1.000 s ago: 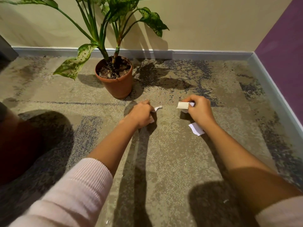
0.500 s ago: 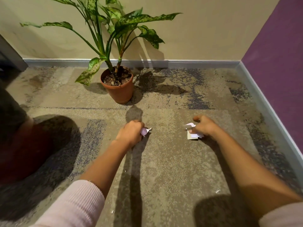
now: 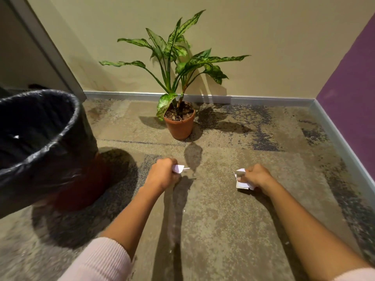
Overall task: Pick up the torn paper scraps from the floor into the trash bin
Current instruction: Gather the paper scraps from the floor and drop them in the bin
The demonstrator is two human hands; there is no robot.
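Now crumpled white scraps (image 3: 241, 180) in right hand (image 3: 256, 177) (left hand (image 3: 163, 175) too).

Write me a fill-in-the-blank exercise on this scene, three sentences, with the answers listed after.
1. Each hand, the left hand and the right hand, is closed on white ____ scraps.
2. The trash bin, lined with a black bag, stands to the person's ____.
3. The potted plant stands by the beige wall in a ____-coloured pot.

Answers: paper; left; terracotta
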